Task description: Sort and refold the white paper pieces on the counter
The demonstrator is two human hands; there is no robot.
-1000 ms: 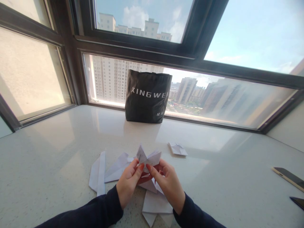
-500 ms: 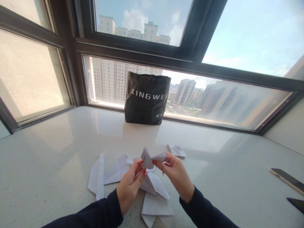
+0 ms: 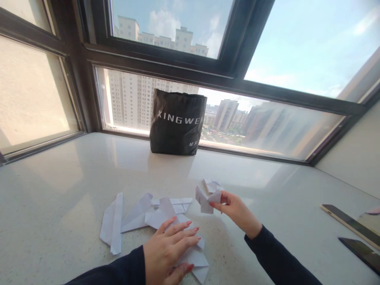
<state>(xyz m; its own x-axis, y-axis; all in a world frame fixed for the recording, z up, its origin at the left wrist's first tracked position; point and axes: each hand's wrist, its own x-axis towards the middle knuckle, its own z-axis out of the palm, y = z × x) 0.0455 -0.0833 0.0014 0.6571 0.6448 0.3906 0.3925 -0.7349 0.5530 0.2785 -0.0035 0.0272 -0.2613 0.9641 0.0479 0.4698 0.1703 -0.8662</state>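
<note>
My right hand [image 3: 234, 208] pinches a small folded white paper piece [image 3: 204, 200] and holds it just above the white counter, close to another small folded paper [image 3: 211, 184] lying behind it. My left hand [image 3: 169, 247] is open, fingers spread flat on a heap of folded white papers [image 3: 154, 213] in front of me. A long folded paper strip [image 3: 114, 223] lies at the left end of the heap.
A black bag with white lettering [image 3: 176, 122] stands at the back against the window. On the white counter [image 3: 59, 186], two dark flat phone-like slabs [image 3: 350, 222] [image 3: 360, 250] lie at the right edge. Dark window frames enclose the back and left.
My left hand let go of the small folded piece and came down flat on the paper heap. My right hand carried the piece to the right, toward the other small folded paper.
</note>
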